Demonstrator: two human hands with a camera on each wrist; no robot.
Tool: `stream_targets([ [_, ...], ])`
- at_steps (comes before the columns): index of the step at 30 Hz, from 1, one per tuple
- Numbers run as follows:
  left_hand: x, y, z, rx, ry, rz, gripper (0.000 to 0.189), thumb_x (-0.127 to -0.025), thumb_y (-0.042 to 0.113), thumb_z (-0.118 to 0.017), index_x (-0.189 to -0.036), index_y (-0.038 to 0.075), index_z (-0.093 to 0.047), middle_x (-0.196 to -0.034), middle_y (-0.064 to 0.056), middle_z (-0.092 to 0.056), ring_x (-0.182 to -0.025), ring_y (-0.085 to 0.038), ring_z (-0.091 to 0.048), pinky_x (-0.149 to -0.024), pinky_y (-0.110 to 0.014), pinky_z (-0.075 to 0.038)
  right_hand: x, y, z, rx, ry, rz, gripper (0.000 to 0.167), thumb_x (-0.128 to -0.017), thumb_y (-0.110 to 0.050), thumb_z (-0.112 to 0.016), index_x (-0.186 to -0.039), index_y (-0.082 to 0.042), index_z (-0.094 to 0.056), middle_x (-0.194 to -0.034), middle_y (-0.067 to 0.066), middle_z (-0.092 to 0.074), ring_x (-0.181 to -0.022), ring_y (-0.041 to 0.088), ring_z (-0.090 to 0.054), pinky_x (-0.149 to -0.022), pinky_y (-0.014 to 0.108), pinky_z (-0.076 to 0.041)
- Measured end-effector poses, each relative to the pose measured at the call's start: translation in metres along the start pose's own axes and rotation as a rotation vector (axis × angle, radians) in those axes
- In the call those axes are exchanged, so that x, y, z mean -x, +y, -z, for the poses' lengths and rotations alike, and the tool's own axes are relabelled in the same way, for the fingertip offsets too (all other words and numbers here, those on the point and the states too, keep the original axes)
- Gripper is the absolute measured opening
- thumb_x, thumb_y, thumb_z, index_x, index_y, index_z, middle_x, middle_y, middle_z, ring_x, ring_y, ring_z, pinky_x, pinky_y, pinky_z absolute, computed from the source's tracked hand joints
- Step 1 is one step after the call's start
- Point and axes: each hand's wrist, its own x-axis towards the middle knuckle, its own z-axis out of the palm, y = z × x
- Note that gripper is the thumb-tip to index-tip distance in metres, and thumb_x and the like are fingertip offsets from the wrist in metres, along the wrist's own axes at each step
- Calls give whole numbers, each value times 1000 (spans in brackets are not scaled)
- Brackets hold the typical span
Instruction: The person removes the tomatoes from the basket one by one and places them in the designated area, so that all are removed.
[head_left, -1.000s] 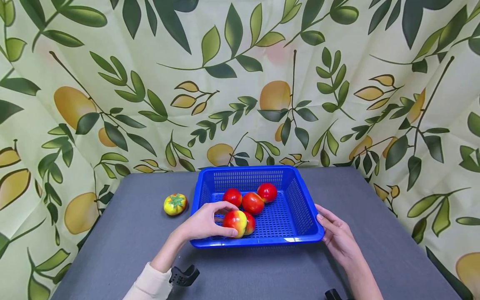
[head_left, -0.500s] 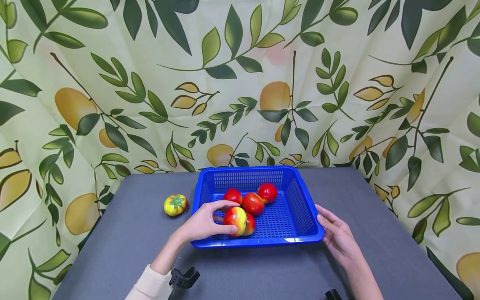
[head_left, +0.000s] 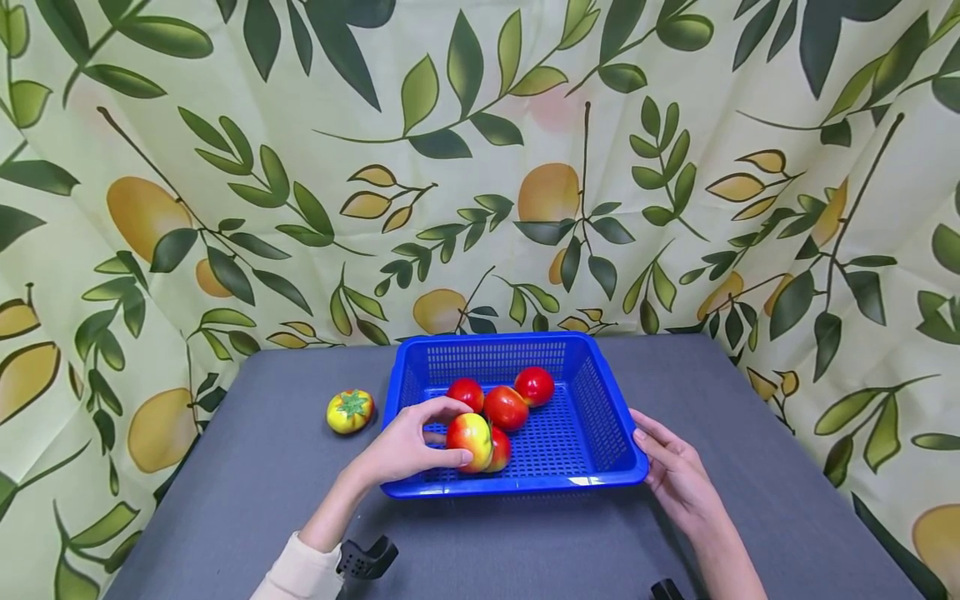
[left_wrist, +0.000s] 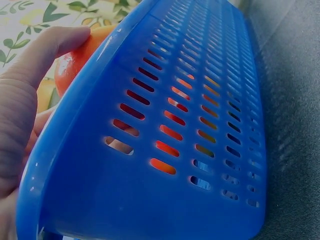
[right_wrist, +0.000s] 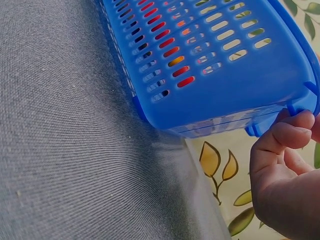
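My left hand [head_left: 408, 437] reaches over the near left rim of a blue plastic basket [head_left: 600, 417] and grips a red-and-yellow apple [head_left: 468, 442] between thumb and fingers. In the left wrist view the thumb lies against the apple [left_wrist: 75, 62], just past the rim; the basket wall hides the rest. At the basket's right side, my right hand [head_left: 678, 467] holds the rim, its curled fingers [right_wrist: 292, 132] showing under the edge in the right wrist view. Several red fruits, one of them a round red fruit [head_left: 534, 386], lie inside on the basket floor. Another red fruit [head_left: 501, 450] is partly hidden behind the apple.
Left of the basket, a yellow-green and red fruit with a green leafy top [head_left: 350, 412] sits on the grey tablecloth [head_left: 480, 550]. A leaf-patterned curtain [head_left: 480, 250] stands behind the table. Black wrist bands [head_left: 367, 558] show near both forearms.
The apple in my left hand has tilted slightly and shows more of its yellow side. The right hand and the basket stay where they were.
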Motion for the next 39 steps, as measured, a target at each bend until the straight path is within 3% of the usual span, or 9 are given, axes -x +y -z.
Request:
stream_targets([
  [5, 1, 0, 1, 17, 12, 2, 49, -81, 29, -83, -124, 20, -61, -122, 3, -59, -114, -18, -56, -87, -33, -53, -1, 0, 0, 2, -1, -4, 28, -101, -13, -58, -128, -19, -65, -117, 6, -69, -100, 21, -68, -84, 36, -53],
  [11, 6, 7, 3, 93, 80, -10, 48, -83, 21, -81, -126, 17, -61, -126, -1, -58, -114, -22, -56, -91, -35, -51, 1, 0, 0, -10, 2, 5, 27, -101, -12, -57, -124, -20, -67, -116, 5, -69, -98, 19, -68, -84, 35, -54],
  [15, 19, 15, 7, 103, 160, -22, 52, -84, 22, -81, -130, 19, -58, -127, -2, -59, -116, -22, -56, -91, -35, -51, 1, 0, 0, -8, 4, 2, 27, -101, -12, -57, -125, -19, -68, -116, 4, -69, -100, 20, -68, -85, 36, -53],
  [20, 36, 21, 15, 86, 326, -31, 55, -85, 21, -79, -135, 23, -56, -132, -1, -56, -120, -22, -53, -90, -33, -51, 1, 0, -1, -13, -6, 8, 28, -101, -11, -57, -127, -17, -66, -117, 5, -69, -100, 20, -68, -86, 37, -52],
  [26, 49, 25, 18, 89, 476, -60, 58, -85, 14, -79, -138, 17, -54, -133, -2, -53, -120, -20, -53, -92, -27, -48, 0, -2, -1, -9, -4, 5, 29, -101, -12, -57, -128, -16, -66, -117, 5, -69, -101, 20, -68, -85, 37, -52],
  [32, 55, 23, 22, 88, 547, -85, 58, -85, 11, -79, -138, 10, -54, -130, -5, -54, -117, -19, -55, -92, -25, -48, 0, -2, -1, -16, 6, -20, 28, -101, -12, -58, -127, -18, -66, -118, 3, -69, -104, 21, -67, -88, 37, -51],
  [39, 57, 13, 42, 83, 614, -131, 55, -87, 4, -75, -138, 5, -53, -130, -7, -55, -117, -18, -55, -88, -26, -50, 1, -2, -1, -14, 8, -19, 30, -101, -12, -58, -130, -17, -65, -119, 3, -68, -106, 21, -66, -89, 38, -50],
])
